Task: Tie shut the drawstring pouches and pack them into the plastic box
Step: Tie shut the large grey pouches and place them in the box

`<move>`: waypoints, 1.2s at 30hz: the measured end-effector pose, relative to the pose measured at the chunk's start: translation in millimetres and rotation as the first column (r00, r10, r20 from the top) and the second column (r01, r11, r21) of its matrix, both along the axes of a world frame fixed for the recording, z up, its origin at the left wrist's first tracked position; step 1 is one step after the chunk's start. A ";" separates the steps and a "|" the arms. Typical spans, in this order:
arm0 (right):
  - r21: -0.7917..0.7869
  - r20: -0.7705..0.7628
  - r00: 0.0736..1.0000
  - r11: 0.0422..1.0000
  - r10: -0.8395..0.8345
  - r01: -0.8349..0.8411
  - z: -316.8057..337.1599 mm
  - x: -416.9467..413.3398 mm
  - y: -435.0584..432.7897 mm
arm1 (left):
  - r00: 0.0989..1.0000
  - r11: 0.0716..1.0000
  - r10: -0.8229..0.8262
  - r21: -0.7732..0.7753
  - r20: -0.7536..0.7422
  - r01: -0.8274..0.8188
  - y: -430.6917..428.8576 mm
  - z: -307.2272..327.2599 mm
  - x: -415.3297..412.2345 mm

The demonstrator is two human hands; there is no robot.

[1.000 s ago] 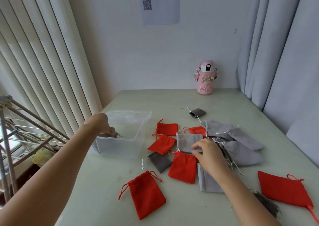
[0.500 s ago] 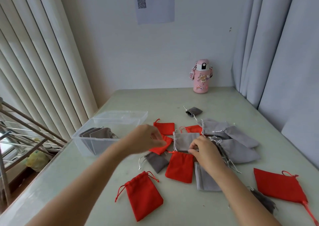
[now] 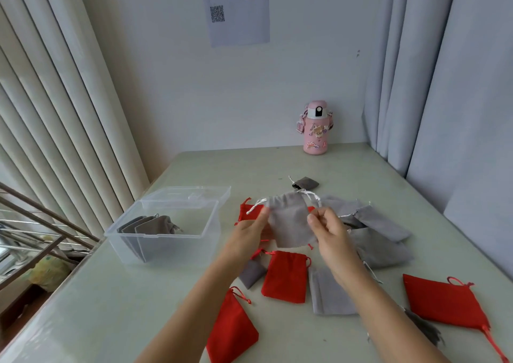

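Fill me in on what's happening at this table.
A person holds a grey drawstring pouch up over the table, the left hand pinching its left edge and the right hand its right edge, near the white cords. The clear plastic box, lid open, stands to the left with a few grey pouches inside. More red and grey pouches lie loose on the table, not yet packed.

Soft daylight is coming through the cream vertical blinds [image 3: 55,107] at left, glaring on the pale green counter [image 3: 91,307]; wide-angle distortion is bending the edges.
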State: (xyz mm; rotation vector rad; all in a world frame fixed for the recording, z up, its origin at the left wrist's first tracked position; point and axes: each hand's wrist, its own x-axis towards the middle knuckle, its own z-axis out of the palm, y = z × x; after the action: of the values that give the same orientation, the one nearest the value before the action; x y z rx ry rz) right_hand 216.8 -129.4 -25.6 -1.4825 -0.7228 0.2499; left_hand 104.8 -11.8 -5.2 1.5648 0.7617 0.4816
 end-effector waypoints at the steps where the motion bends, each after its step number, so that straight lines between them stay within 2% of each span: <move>1: 0.019 -0.071 0.997 0.999 0.044 -0.043 -0.3 -1.4 0.7 | 0.996 0.994 0.040 -0.101 0.084 -0.031 -2.0 -1.5 2.1; 2: 0.027 -0.128 0.988 0.996 0.083 -0.080 -1.5 -2.6 1.6 | 0.986 0.990 0.056 -0.136 0.157 -0.035 -4.3 -1.6 3.2; 5: 0.092 -0.288 0.936 0.978 0.204 -0.185 -4.1 -8.3 3.4 | 0.948 0.990 0.123 -0.107 0.293 -0.095 -7.9 -3.0 4.0; 8: 0.139 -0.332 0.905 0.962 0.267 -0.233 -4.9 -10.2 4.3 | 0.906 0.972 0.221 -0.154 0.361 -0.176 -3.9 -6.4 3.7; 12: 0.164 -0.321 0.888 0.943 0.330 -0.291 -5.2 -11.5 4.2 | 0.918 0.967 0.250 -0.028 0.309 -0.254 -2.2 -15.2 -1.8; 16: 0.307 -0.371 0.844 0.909 0.388 -0.282 -3.3 -17.1 4.0 | 0.916 0.965 0.242 0.015 0.321 -0.260 -13.2 -16.9 -4.9; 22: 0.407 -0.528 0.775 0.904 0.347 -0.128 -1.3 -17.7 5.7 | 0.939 0.985 0.175 -0.049 0.296 -0.168 -26.8 -17.0 -3.2; 26: 0.439 -0.541 0.762 0.892 0.357 -0.107 0.9 -17.6 3.9 | 0.933 0.987 0.160 -0.035 0.322 -0.157 -29.3 -15.9 -3.5; 30: 0.441 -0.567 0.741 0.893 0.360 -0.096 2.4 -17.2 4.4 | 0.915 0.979 0.191 -0.139 0.356 -0.151 -24.7 -16.9 -4.4; 34: 0.514 -0.599 0.691 0.856 0.404 -0.054 4.0 -14.0 5.9 | 0.837 0.929 0.295 -0.342 0.462 -0.139 -17.3 -15.2 -4.3; 36: 0.536 -0.612 0.669 0.843 0.421 -0.039 1.5 -10.8 6.9 | 0.809 0.911 0.319 -0.396 0.494 -0.117 -15.3 -12.7 -6.2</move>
State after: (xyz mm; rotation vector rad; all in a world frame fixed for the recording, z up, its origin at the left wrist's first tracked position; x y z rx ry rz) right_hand 206.1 -122.5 -24.0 -0.6870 -0.2873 0.7534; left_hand 98.6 -27.1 -17.9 0.9296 0.5395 0.8771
